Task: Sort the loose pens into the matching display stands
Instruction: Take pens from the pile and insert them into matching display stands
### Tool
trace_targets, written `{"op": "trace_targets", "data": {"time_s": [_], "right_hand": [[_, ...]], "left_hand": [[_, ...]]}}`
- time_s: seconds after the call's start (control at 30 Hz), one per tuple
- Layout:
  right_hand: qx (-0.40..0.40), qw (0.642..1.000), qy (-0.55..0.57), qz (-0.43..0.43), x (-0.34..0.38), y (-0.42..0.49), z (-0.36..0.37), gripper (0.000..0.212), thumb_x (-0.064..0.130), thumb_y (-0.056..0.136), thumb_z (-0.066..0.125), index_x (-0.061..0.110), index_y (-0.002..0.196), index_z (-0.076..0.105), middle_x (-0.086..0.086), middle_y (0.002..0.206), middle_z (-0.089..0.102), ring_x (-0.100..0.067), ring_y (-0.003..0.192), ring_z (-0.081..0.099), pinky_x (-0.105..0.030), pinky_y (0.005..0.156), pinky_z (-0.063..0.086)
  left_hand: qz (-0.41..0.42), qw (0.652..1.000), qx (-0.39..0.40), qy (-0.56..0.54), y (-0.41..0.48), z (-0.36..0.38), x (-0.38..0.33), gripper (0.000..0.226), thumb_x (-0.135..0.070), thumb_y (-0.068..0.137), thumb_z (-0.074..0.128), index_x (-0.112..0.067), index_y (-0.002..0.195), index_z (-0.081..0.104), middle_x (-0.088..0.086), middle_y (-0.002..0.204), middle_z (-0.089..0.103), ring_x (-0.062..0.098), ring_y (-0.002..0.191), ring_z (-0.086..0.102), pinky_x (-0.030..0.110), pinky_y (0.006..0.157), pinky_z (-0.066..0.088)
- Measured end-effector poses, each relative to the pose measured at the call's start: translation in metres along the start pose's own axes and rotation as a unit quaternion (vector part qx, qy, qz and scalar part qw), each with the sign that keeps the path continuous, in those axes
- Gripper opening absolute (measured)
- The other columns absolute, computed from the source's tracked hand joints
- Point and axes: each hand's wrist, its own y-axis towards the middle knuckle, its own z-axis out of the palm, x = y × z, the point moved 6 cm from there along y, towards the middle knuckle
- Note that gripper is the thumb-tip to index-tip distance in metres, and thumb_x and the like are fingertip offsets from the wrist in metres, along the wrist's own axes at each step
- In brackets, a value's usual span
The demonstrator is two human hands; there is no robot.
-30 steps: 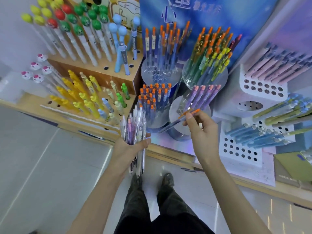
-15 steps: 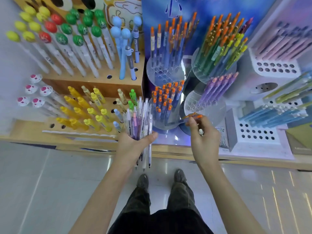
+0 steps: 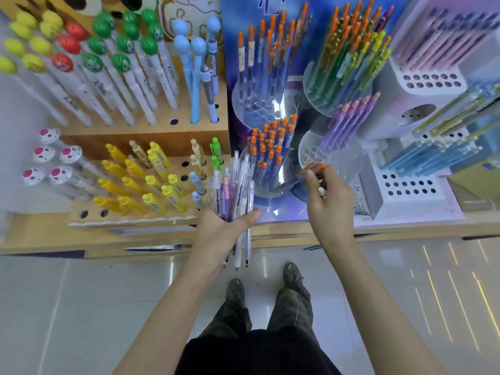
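We are looking down on a shelf [image 3: 392, 226] of pen stands. The left hand [image 3: 221, 231] is gripping a bundle of loose pens [image 3: 235, 185], mostly clear-barrelled with pink and purple among them. Its fingers and thumb are curling round the bundle just in front of the wooden stand [image 3: 151, 128]. The right hand [image 3: 331, 207] is pinching an orange-capped blue pen [image 3: 311, 169] between thumb and fingertips. The pen is lying slantwise between the two front clear stands, its orange end over the near rim of the right one; we cannot tell whether one pen or two are being pinched. The front-left clear stand [image 3: 259, 193] is holding upright blue pens with orange caps [image 3: 270, 147]. The front-right clear stand [image 3: 343, 158] is holding purple pens [image 3: 349, 117] towards its back. Behind them, the back-left clear stand [image 3: 259, 109] is carrying more orange-topped blue pens [image 3: 267, 55], and the back-right clear stand [image 3: 322, 101] green and yellow pens [image 3: 349, 58]. The wooden stand is carrying yellow pens [image 3: 140, 180] on its lower step and ball-topped pens [image 3: 121, 63] on its upper. The white perforated stand [image 3: 411, 185] at right is holding light-blue pens [image 3: 433, 155].
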Motion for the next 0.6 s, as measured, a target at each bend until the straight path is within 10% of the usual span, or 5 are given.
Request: {"op": "trace_targets", "data": {"time_s": [0.6], "right_hand": [[-0.096, 0.991, 0.038, 0.080, -0.018, -0.015, -0.009, 0.021, 0.025, 0.096, 0.044, 0.011, 0.091, 0.058, -0.003, 0.086, 0.068, -0.022, 0.081, 0.062, -0.023, 0.073, 0.044]], "left_hand": [[0.036, 0.999, 0.024, 0.002, 0.005, 0.003, 0.000, 0.025, -0.015, 0.076, 0.078, -0.029, 0.086, 0.060, -0.024, 0.070, 0.069, -0.007, 0.067, 0.064, 0.021, 0.070, 0.046]]}}
